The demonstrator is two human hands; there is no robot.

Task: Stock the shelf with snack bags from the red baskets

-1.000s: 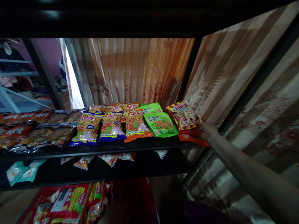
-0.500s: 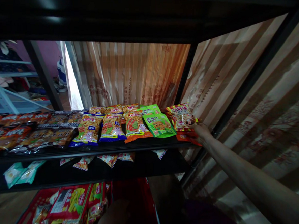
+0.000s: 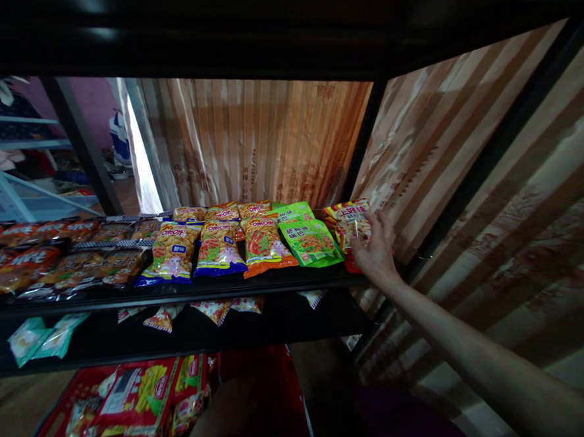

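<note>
My right hand [image 3: 377, 249] is at the right end of the shelf, in front of a red and yellow snack bag [image 3: 348, 216]. Its thumb and fingers are spread over the bag's front and seem to touch it, hiding much of its lower right part. Left of that bag stand green snack bags [image 3: 313, 242], one before another. Low in the view, my left hand [image 3: 231, 403] reaches over a red crate [image 3: 277, 377]. Deep shadow hides its fingers. Beside it in the crate lie red bags with pictures of fries [image 3: 139, 392] and smaller snack packs.
Blue and orange snack bags [image 3: 219, 248] and dark-wrapped packs [image 3: 102, 266] line the black shelf [image 3: 276, 285] leftward. On a lower shelf lie pale green packs [image 3: 47, 339] and several small bags. A black post [image 3: 486, 154] and a patterned curtain [image 3: 536, 256] flank my right arm.
My right hand has moved from the red and yellow bag's right edge to across its front, with the fingers now spread. The left hand stays low over the crate.
</note>
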